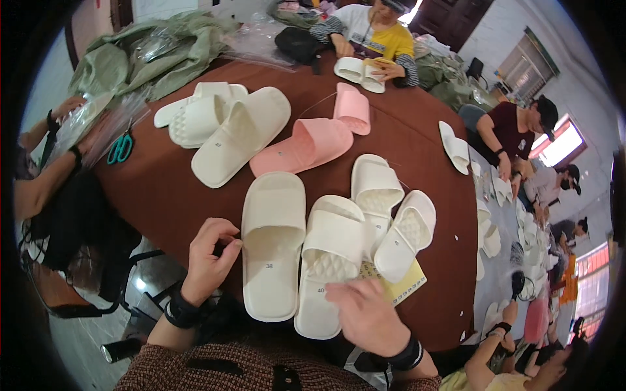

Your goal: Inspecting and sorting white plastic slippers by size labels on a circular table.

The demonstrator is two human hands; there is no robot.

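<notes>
Two white slide slippers lie side by side in front of me, heels toward me. At the outer edge of the left slipper, my left hand is closed, curled fingers and thumb meeting its rim. Over the lower part of the right slipper is my right hand, slightly blurred. Its fingertips touch the insole beside a small printed mark, and whether they hold anything is hidden. A yellow label sheet lies partly under a smaller white pair, whose nearer slipper is tilted beside my right hand.
Pink slippers and more white slippers lie farther off on the brown-covered table. Teal scissors rest at left near plastic bags. Across the table, a person handles white slippers; others work at left and right.
</notes>
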